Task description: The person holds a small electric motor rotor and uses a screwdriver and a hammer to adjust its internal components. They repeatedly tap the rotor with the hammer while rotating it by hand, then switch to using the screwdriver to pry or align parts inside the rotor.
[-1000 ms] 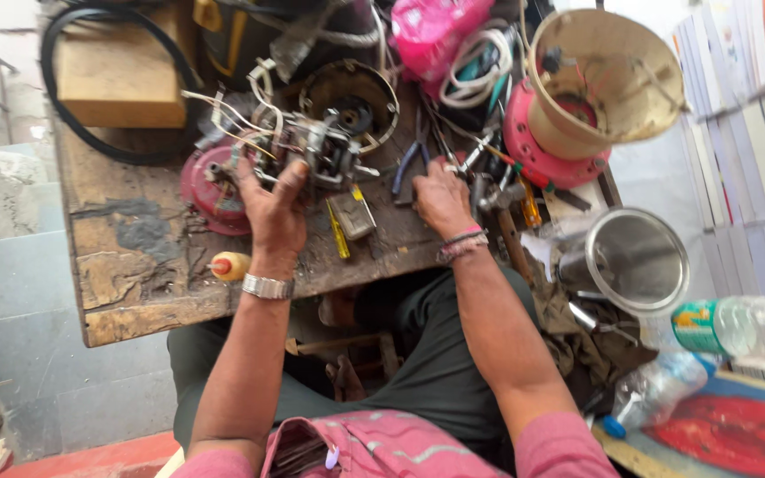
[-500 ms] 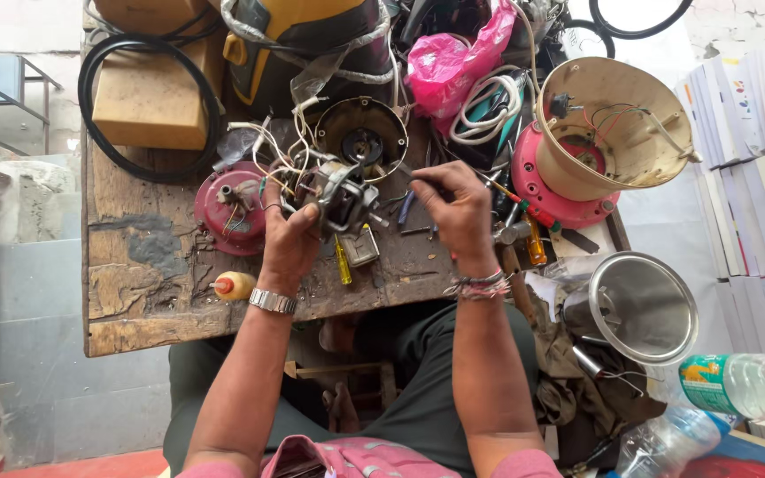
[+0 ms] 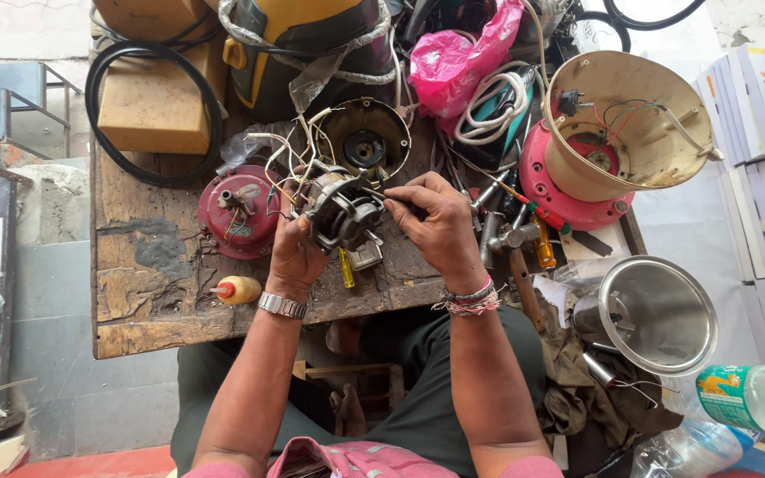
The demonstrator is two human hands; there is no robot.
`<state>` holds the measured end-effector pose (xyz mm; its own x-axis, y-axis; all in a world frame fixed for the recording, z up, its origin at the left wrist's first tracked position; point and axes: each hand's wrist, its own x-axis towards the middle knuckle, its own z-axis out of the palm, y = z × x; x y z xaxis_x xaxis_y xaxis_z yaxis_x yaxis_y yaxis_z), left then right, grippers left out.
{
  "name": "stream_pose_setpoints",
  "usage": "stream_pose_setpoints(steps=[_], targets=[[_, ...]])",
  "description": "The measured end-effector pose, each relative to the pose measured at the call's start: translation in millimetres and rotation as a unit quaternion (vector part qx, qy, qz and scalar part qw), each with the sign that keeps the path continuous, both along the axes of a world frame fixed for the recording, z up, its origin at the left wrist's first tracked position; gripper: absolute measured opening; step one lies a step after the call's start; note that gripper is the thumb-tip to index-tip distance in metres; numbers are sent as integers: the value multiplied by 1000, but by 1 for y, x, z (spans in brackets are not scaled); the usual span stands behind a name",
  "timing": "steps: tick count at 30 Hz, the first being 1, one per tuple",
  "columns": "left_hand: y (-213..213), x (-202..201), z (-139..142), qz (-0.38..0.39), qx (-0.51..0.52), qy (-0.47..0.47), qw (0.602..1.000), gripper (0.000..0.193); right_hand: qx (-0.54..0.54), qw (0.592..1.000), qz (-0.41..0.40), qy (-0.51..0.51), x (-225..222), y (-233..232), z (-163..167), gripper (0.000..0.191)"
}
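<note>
Sitting at the middle of a worn wooden workbench (image 3: 143, 310), a small electric motor (image 3: 340, 212) with loose white and coloured wires is gripped from below by the left hand (image 3: 294, 257), whose fingers are curled around its lower left side. A metal watch (image 3: 281, 305) is worn on that wrist. The right hand (image 3: 440, 226) is closed around a dark-handled tool (image 3: 400, 202), whose tip is pressed against the motor's right side; threads and bangles are seen at that wrist. Just under the motor a yellow-handled screwdriver (image 3: 345, 268) is laid on the bench. A red round base plate (image 3: 241, 212) lies left of the motor, touching the wires, and a small yellow bottle (image 3: 239, 289) with a red tip lies near the bench's front edge. Behind the motor a round black housing (image 3: 367, 142) is placed, and a pink plastic bag (image 3: 458, 57) lies farther back. At the right a cream mixer shell (image 3: 630, 115) is tipped on a pink base, with a steel jar (image 3: 657, 314) nearer the person.
</note>
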<state>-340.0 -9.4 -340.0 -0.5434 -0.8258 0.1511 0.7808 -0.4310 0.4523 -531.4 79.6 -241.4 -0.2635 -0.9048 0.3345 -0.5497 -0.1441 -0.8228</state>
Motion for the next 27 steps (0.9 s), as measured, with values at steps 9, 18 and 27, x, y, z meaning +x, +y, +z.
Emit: stream_pose_setpoints(steps=[9,18,27], targets=[[-2,15,-15,9,9,-41,999,98,14,1000,-4,-13,5,4,-6,18],[-5,10,-19,0,-27,-82,996,105,93,938,16,-333,-13,-20,-61,18],[8,22,-7,37,17,-67,997,85,233,956,-91,151,-56,11,-94,19]])
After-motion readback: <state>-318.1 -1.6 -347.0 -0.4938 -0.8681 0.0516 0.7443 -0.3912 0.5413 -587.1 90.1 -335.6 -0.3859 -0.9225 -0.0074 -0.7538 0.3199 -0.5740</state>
